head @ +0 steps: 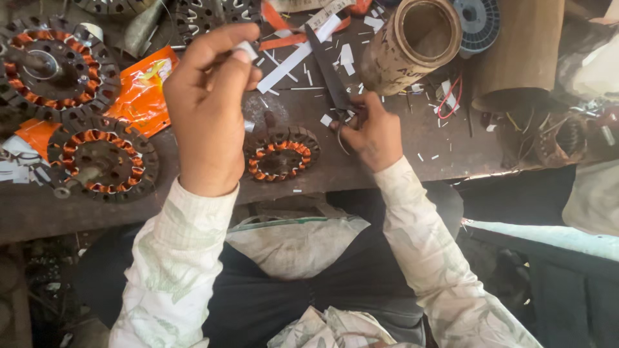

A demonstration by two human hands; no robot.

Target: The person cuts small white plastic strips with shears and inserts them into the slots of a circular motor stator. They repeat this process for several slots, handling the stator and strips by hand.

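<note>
Nearest the camera, two pale patterned sleeves run up from the lap toward a dark, littered workbench point(387, 169). Raised above the bench, the left hand point(207, 113) has its thumb and forefinger pressed together on a small white paper piece point(245, 50), which is held in the air over the far middle of the bench; the other fingers curl loosely behind it. To the right and lower, the right hand point(371, 132) rests on the bench with its fingers closed through the handles of dark scissors point(329, 74), whose blades lie on the surface and point to the far side. Between the two hands, just left of the right hand, sits a small round stator point(282, 153) wound with copper wire. Two larger stators of the same kind lie at the left: one point(100, 158) near the bench edge, another point(55, 64) farther away. An orange plastic wrapper point(143, 90) lies between them and the left hand. White paper strips point(298, 55) and small offcuts are scattered around the scissors. On the far right a brown cardboard tube point(412, 42) lies on its side, its open end toward the camera.
</note>
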